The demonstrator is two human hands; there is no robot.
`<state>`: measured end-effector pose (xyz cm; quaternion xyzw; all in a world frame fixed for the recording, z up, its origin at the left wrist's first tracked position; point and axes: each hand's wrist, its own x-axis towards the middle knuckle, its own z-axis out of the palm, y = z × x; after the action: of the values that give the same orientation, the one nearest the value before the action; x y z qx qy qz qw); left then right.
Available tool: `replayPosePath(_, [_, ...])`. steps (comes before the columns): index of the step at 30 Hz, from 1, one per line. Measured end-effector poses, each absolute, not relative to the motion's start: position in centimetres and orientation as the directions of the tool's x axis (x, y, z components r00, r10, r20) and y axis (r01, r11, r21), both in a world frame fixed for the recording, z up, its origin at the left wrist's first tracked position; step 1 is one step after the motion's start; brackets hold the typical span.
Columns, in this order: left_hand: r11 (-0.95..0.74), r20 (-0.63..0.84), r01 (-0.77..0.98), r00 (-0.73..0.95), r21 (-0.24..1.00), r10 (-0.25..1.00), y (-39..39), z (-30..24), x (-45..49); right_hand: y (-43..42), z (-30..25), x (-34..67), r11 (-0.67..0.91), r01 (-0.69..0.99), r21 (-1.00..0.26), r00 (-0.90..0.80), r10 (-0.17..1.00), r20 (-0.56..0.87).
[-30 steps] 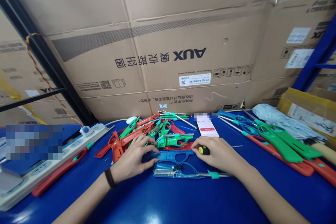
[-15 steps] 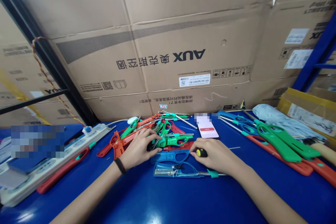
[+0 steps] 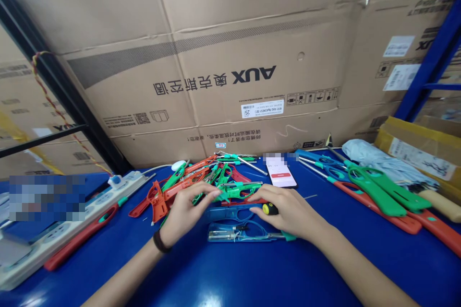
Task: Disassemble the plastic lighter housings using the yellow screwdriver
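A power strip [image 3: 72, 223] is lying at the lower left of the frame on a blue table [image 3: 180, 273], with one red handle [image 3: 81, 235] beside it; a white mouse [image 3: 179, 165] is sitting behind the pile of plastic casings [image 3: 187, 182] at centre, whose overlapping pieces cannot be counted exactly. The left hand [image 3: 187, 213], with one dark wristband [image 3: 160, 242] on its wrist, is being held loosely open, its fingers [image 3: 205, 189] reaching the green casing [image 3: 237, 191] at the front of the pile; no firm hold on it can be made out. One blue casing [image 3: 230, 213] and one clear casing with blue wire [image 3: 237, 235] are lying just below, at lower centre; one phone [image 3: 280, 172] is lying behind them. One screwdriver [image 3: 269, 208] is being gripped by the curled right hand [image 3: 291, 213], its yellow-and-black handle showing and its shaft hidden. At right, about two blue casings [image 3: 324, 165], two green casings [image 3: 374, 192] and two red casings [image 3: 378, 206] are being kept apart from the pile; a grey bag [image 3: 374, 165] is lying behind them.
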<state>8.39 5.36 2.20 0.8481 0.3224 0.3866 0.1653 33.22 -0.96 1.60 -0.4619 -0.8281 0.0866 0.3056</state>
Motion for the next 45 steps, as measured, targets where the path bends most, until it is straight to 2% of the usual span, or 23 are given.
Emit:
replayPosePath(4, [-0.521, 0.337, 0.283, 0.504, 0.805, 0.795, 3.1, 2.1, 11.1, -1.1, 1.4, 32.5, 0.634, 0.642, -0.432, -0.442, 0.766, 0.467])
replayPosePath(7, [-0.413, 0.262, 0.22, 0.499, 0.884, 0.826, 2.6, 1.9, 12.1, -1.2, 1.5, 32.4, 0.646, 0.635, -0.423, -0.455, 0.756, 0.471])
replayPosePath(12, [-0.297, 0.203, 0.128, 0.478, 0.946, 0.854, 2.4, 1.5, 12.1, -1.5, 1.6, 32.4, 0.629, 0.642, -0.438, -0.434, 0.769, 0.469])
replayPosePath(17, [-0.405, 0.296, 0.119, 0.503, 0.907, 0.812, 1.9, 0.7, 11.4, -1.5, 1.3, 32.4, 0.63, 0.62, -0.468, -0.418, 0.77, 0.483])
replayPosePath(19, [-0.52, 0.373, 0.205, 0.491, 0.829, 0.787, 1.8, 0.3, 11.1, -1.4, 1.2, 32.5, 0.644, 0.607, -0.466, -0.426, 0.759, 0.493])
replayPosePath(22, [-0.697, 0.511, 0.307, 0.503, 0.648, 0.697, 1.8, -0.2, 10.8, -1.3, 1.2, 32.5, 0.636, 0.617, -0.463, -0.424, 0.765, 0.485])
replayPosePath(25, [-0.765, 0.574, 0.321, 0.517, 0.558, 0.635, 1.6, -0.5, 10.7, -1.4, 1.3, 32.4, 0.625, 0.626, -0.466, -0.433, 0.776, 0.459])
replayPosePath(32, [-0.746, 0.539, 0.309, 0.538, 0.59, 0.648, 1.1, -0.7, 11.0, -1.5, 1.4, 32.2, 0.653, 0.61, -0.448, -0.473, 0.754, 0.456])
replayPosePath(36, [-0.669, 0.487, 0.337, 0.486, 0.662, 0.726, 1.6, -0.5, 10.9, -1.4, 1.3, 32.5, 0.655, 0.606, -0.451, -0.483, 0.754, 0.445])
replayPosePath(40, [-0.612, 0.453, 0.283, 0.463, 0.739, 0.762, 1.6, -0.3, 11.0, -1.5, 1.4, 32.4, 0.648, 0.62, -0.442, -0.479, 0.759, 0.441])
replayPosePath(43, [-0.618, 0.481, 0.231, 0.45, 0.751, 0.752, 1.4, -0.4, 11.3, -1.6, 1.4, 32.1, 0.627, 0.656, -0.42, -0.446, 0.771, 0.454])
replayPosePath(45, [-0.667, 0.524, 0.209, 0.471, 0.715, 0.709, 1.2, -0.5, 11.4, -1.7, 1.3, 31.8, 0.619, 0.674, -0.404, -0.443, 0.775, 0.45])
